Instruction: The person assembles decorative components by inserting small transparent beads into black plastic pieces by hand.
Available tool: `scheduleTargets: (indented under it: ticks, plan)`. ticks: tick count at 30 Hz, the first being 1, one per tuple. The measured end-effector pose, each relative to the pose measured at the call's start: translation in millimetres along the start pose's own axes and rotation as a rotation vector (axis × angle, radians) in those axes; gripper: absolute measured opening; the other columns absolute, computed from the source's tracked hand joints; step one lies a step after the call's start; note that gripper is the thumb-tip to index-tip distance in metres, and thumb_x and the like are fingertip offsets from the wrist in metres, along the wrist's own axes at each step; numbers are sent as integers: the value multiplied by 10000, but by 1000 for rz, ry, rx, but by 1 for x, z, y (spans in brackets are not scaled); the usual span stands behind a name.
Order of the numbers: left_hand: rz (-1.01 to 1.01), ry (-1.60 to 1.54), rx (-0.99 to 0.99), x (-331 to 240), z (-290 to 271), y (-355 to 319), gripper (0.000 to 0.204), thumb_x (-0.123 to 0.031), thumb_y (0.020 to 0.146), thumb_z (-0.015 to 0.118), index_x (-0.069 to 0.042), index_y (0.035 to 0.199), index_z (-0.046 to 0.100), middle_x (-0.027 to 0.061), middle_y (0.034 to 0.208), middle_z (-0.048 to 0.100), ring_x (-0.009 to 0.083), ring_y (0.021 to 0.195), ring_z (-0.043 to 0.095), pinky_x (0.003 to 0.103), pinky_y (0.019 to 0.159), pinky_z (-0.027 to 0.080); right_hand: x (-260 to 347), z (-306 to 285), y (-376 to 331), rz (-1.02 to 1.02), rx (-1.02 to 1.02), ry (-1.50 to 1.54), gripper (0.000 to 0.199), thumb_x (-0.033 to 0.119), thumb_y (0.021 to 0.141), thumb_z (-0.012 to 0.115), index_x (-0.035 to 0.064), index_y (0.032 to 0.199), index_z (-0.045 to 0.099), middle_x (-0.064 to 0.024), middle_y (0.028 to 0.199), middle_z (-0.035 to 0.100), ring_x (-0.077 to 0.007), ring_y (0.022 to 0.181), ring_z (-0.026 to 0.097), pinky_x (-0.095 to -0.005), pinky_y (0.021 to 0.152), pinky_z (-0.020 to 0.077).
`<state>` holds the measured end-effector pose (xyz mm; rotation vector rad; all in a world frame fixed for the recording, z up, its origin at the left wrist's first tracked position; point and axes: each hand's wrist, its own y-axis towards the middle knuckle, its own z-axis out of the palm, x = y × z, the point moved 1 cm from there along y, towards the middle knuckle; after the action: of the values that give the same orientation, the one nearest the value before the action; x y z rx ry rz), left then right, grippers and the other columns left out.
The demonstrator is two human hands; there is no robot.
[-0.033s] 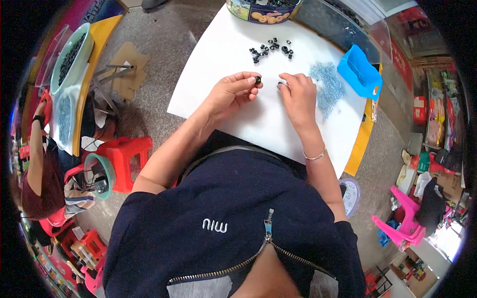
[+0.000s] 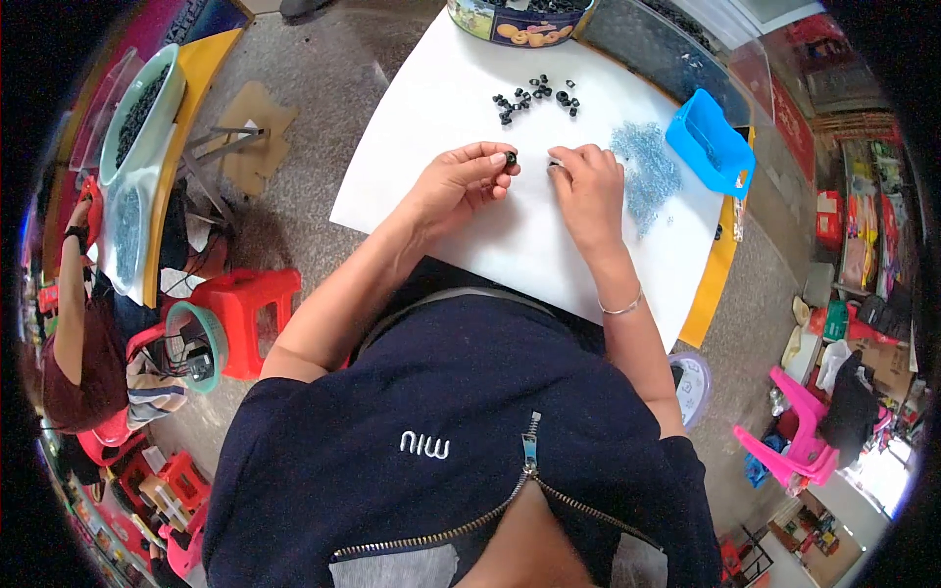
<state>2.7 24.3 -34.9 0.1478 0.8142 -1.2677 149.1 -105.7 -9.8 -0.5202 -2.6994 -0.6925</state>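
Observation:
My left hand [image 2: 459, 183] pinches a small black ring-shaped part [image 2: 511, 157] between thumb and fingertips, just above the white tabletop [image 2: 421, 127]. Close to its right, my right hand [image 2: 590, 186] holds a tiny pale piece [image 2: 554, 164] at its fingertips, almost touching the black part. A loose cluster of several black parts [image 2: 537, 98] lies farther back on the table. A heap of small bluish clear pieces [image 2: 644, 174] lies right of my right hand.
A blue plastic scoop tray [image 2: 708, 142] sits at the table's right edge and a round tin [image 2: 515, 20] at the back. A red stool [image 2: 245, 312] stands to the left. Another person [image 2: 74, 343] sits far left by a yellow table [image 2: 201, 88]. A pink chair [image 2: 794, 441] stands lower right.

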Motion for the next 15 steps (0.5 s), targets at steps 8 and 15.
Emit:
scheduleTargets:
  ticks: [8,15]
  plan:
    - [-35,71,-29,-1,19,-4,256,-99,929,568,14,1158,575,103,973,643,108,776,612,223,714,529,10,-18,0,413,48,751,139,84,828,642,49,958,678,-40,853,664,-123,760,563,-249,706,432]
    - [21,62,11,2,38,-7,188,-104,919,594,-2,1074,620,62,924,655,104,750,601,217,684,513,32,-27,-8,522,32,1266,135,80,868,645,-6,971,653,-26,882,663,-72,740,554,-212,685,452]
